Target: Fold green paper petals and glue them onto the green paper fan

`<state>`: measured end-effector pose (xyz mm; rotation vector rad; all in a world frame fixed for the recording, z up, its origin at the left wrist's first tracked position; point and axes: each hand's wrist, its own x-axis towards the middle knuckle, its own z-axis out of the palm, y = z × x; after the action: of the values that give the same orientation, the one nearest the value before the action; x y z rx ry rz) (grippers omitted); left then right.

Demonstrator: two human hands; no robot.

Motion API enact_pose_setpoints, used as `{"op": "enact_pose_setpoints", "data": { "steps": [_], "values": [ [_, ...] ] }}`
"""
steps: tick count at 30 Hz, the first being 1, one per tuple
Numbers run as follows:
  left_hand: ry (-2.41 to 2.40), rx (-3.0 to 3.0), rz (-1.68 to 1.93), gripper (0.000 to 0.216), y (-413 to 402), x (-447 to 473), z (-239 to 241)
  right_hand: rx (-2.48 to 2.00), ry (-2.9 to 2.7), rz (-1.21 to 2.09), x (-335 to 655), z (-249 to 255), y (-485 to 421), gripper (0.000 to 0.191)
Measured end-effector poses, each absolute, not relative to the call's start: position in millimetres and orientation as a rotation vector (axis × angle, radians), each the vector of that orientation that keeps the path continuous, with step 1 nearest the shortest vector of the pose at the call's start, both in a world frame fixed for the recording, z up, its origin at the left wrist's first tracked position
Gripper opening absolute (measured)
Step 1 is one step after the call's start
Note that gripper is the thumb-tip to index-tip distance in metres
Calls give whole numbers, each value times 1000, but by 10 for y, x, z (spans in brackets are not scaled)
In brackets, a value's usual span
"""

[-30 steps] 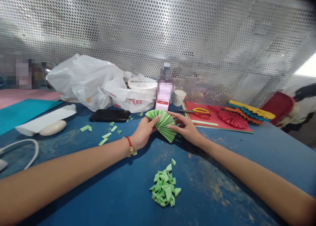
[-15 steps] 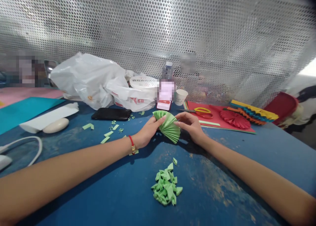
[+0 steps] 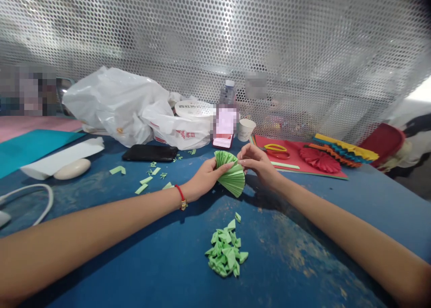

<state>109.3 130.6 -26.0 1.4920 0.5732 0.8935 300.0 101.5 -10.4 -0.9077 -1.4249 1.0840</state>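
Both my arms (image 3: pixel 111 220) angle inward: left hand (image 3: pixel 202 181) pinching a pleated green paper fan (image 3: pixel 232 181), right hand (image 3: pixel 258 165) curled beside it, grip unclear.

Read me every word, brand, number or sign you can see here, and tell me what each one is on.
"西红柿", as best I can tell, on the white lid; the rest is unclear.
Front bag: red print, too creased and blurred to read.
Big bag: small orange mark, unreadable.
Lit phone: screen blurred.
Cup: faint print, too small.

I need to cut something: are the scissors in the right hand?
No, the scissors lie on red paper beyond the right hand.
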Motion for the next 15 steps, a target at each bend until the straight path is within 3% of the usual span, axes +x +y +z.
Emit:
{"op": "enact_pose_setpoints", "data": {
  "steps": [9, 15],
  "values": [
    [526, 1615, 870, 25, 1286, 1093, -223, -968, -1885, 966, 3172, 150, 1074, 30],
    [455, 1683, 744, 24, 1252, 1072, -195, -934, -2309, 725, 3144, 377, 916, 46]
  ]
}}
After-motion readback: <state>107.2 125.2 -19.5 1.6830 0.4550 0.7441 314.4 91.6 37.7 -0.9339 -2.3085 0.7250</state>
